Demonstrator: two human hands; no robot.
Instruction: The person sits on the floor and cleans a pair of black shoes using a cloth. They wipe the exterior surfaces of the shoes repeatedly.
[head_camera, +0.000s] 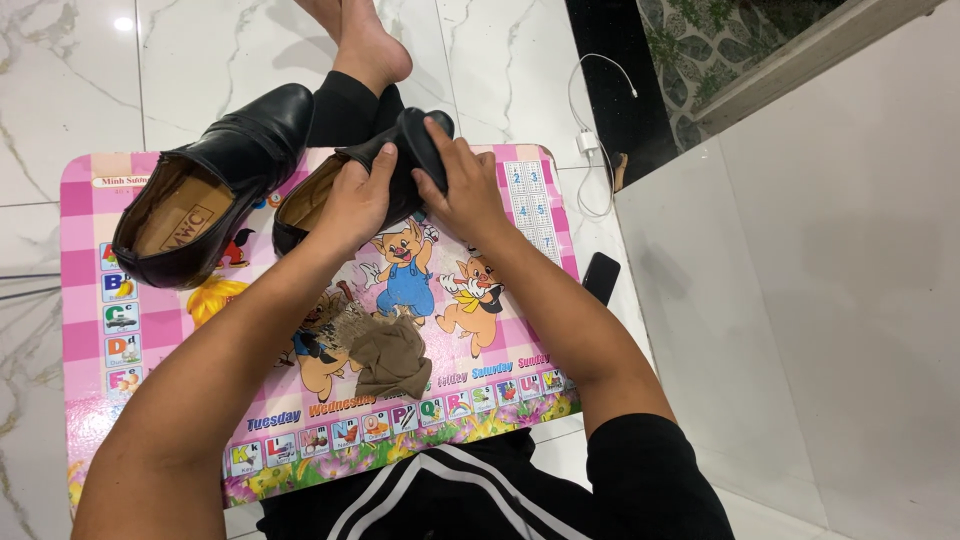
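Hands meet over a black leather shoe (340, 185) that lies on a small pink children's table (80, 340) printed with cartoon pigs, letters and weekdays. The left hand (355, 200) wraps over the middle of the shoe, fingers curled around its upper and thumb pressed on top, steadying it against the tabletop. The right hand (462, 185) is closed around a dark, rolled piece of material (420, 140) at the shoe's toe end (it could be a sock or a polishing cloth; the picture does not settle which), fingers bent over it and thumb tucked beneath. A second black shoe (215, 180) rests just beside the first, toward the left edge of the table, its tan insole facing up and untouched. A crumpled brownish cloth (385, 350) lies near the middle of the table, well apart from both hands. Beyond the table a bare foot (370, 45) rests on the white marble floor (60, 110), and to the right a white charging cable (590, 130) and a dark phone (601, 276) lie by the wall. As a judgement, handling the shoe well here calls for the left hand to keep the shoe pinned so it cannot rock, while the right hand works the dark material with even pressure and without dragging the shoe toward the table's edge.
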